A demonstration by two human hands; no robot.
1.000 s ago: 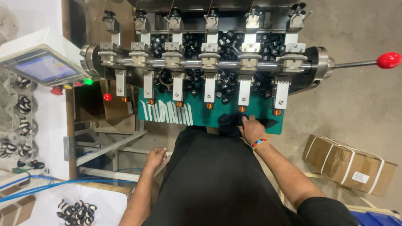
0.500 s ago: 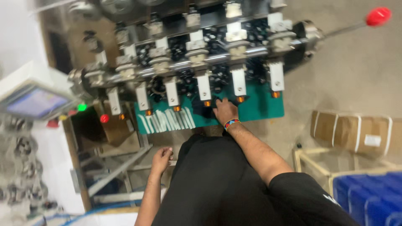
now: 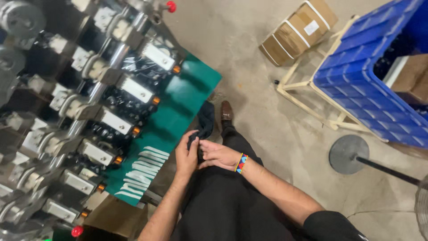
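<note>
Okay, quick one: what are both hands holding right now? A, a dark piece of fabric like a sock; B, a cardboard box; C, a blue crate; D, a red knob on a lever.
A: the left hand and right hand meet on a dark sock-like fabric beside the green plate.

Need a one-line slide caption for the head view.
Both hands, left and right, grip dark fabric beside green machine table.

black cloth (image 3: 206,119), green table (image 3: 178,107), blue crate (image 3: 356,80)
</note>
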